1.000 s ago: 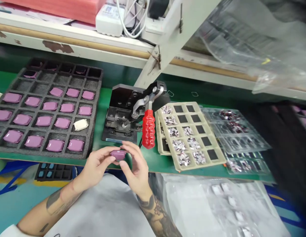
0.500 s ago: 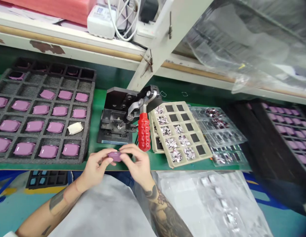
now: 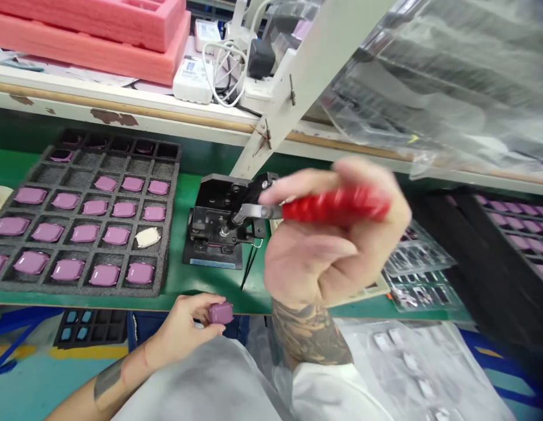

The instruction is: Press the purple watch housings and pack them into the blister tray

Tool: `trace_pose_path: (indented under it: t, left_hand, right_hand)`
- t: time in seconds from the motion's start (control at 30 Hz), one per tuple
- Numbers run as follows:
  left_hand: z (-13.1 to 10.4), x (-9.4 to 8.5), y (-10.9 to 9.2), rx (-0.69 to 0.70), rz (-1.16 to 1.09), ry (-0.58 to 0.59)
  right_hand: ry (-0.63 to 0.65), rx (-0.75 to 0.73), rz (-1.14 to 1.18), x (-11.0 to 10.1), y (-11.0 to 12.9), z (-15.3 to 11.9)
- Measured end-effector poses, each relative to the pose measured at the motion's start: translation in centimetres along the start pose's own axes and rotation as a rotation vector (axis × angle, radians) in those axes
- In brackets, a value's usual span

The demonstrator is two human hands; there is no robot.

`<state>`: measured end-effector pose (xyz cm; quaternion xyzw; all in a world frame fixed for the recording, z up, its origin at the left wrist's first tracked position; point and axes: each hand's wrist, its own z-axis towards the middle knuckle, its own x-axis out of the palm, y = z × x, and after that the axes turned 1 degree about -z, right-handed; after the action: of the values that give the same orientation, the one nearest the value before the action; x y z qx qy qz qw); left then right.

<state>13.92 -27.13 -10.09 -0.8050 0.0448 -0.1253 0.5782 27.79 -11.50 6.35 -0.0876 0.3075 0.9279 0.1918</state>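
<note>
In my left hand [image 3: 187, 324] a small purple watch-shaped case [image 3: 221, 313] is pinched between thumb and fingertips, just in front of the bench edge. My right hand [image 3: 336, 245], smeared by motion, is curled around the red ribbed handle [image 3: 336, 204] of a toggle clamp. That handle points out to the right, roughly level. The black clamp fixture [image 3: 221, 219] stands on the green bench, its plunger [image 3: 224, 230] over the base. Behind my right hand, much of the beige parts tray [image 3: 380, 287] is hidden.
On the left lies a grey foam tray [image 3: 163, 266] holding purple cases and one cream case [image 3: 148, 237]. Dark tweezers [image 3: 249, 266] rest beside the fixture. Clear plastic trays [image 3: 422, 286] sit on the right. A slanted white post [image 3: 297, 88] rises behind the fixture.
My right hand has left the purple case and moved up to the red handle, which has swung from hanging down to nearly level. My left hand keeps the case, now lower and turned. The view has shifted.
</note>
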Motion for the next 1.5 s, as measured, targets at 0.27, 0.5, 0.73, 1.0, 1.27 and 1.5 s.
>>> trace_pose_path:
  t: [0.27, 0.5, 0.73, 1.0, 1.27, 1.5]
  left_hand:
    - [-0.6, -0.7, -0.8, 0.088, -0.065, -0.186]
    - [1.0, -1.8, -1.7, 0.458, 0.458, -0.152]
    - [-0.4, -1.6, -1.1, 0.539, 0.670, -0.242]
    - [1.7, -2.5, -0.1, 0.761, 1.183, -0.360]
    - [8.1, -0.7, -2.8, 0.671, 1.469, -0.372]
    - [7.3, -0.5, -2.2, 0.582, 1.397, -0.270]
  right_hand:
    - [0.114, 0.105, -0.097, -1.4, -3.5, -13.2]
    - [0.712, 0.166, -0.411, 1.3, -7.6, -16.4]
    - [0.835, 0.129, -0.514, 2.6, -9.2, -15.0]
    - [0.538, 0.204, -0.262, -0.3, -7.5, -18.3]
    - [0.331, 0.355, -0.193, -5.4, -4.4, -20.7]
    - [0.334, 0.342, -0.194, -6.2, -5.1, -21.1]
